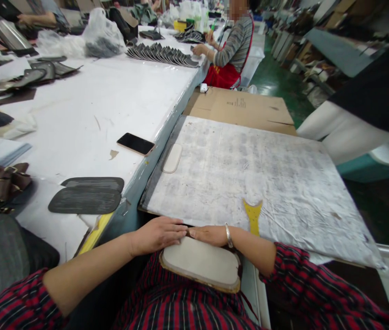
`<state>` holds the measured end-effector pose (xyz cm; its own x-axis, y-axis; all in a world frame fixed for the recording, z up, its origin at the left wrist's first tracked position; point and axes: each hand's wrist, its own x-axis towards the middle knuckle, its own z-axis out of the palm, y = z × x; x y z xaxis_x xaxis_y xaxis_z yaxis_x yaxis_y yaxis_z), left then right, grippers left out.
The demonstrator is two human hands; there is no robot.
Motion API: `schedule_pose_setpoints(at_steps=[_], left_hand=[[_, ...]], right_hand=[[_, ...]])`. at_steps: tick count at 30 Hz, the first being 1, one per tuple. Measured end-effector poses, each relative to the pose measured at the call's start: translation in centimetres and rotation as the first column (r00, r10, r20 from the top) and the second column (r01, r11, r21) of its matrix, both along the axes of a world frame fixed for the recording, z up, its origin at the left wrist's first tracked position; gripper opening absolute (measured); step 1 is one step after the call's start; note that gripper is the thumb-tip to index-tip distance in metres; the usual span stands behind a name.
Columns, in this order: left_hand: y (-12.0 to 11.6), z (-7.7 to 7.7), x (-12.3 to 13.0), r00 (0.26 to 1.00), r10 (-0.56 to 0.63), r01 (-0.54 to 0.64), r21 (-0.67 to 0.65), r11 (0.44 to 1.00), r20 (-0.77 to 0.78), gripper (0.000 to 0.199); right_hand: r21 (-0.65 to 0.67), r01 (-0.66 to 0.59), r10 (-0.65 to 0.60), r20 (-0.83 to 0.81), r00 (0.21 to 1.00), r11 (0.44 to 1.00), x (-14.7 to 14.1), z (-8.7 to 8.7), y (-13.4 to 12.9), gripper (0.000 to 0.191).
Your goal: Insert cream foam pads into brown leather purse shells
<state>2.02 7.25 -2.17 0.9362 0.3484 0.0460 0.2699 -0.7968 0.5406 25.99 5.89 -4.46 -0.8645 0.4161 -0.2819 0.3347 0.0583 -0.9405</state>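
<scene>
A cream rounded-oblong panel [199, 261] with a brownish edge lies tilted on my lap, against the plaid shirt. My left hand [161, 235] reaches over its far left edge, fingers together and pressed on the rim. From the other side, my right hand [210, 234], with a silver bracelet at the wrist, presses the same far edge. The fingertips of both hands meet there, and a small dark bit of the edge shows between them. The undersides of the fingers and the panel's back are hidden.
A white-topped board [249, 169] stands ahead, bearing a similar cream panel [172, 158] and a yellow forked piece [253, 215]. The white table [105, 101] at left holds a phone [135, 144] and dark oblong panels [86, 196]. A co-worker [230, 50] sits beyond a cardboard sheet [238, 107].
</scene>
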Motion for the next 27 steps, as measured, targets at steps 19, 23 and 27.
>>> schedule_pose_setpoints(at_steps=[19,23,27], left_hand=[[-10.4,0.5,5.1,0.997,0.062,-0.05,0.271,0.961,-0.035,0.053],[-10.9,-0.1,5.2,0.992,0.127,-0.12,0.319,0.94,-0.001,0.035],[-11.2,0.3,5.7,0.986,0.165,-0.16,0.332,0.93,0.012,0.024]], right_hand=[[0.869,0.21,-0.565,0.094,0.82,0.449,5.1,4.2,-15.0,0.038],[0.949,0.137,-0.61,0.067,0.79,0.282,3.2,2.2,-17.7,0.017],[0.93,0.242,-0.765,0.061,0.641,0.277,1.9,2.3,-16.6,0.02]])
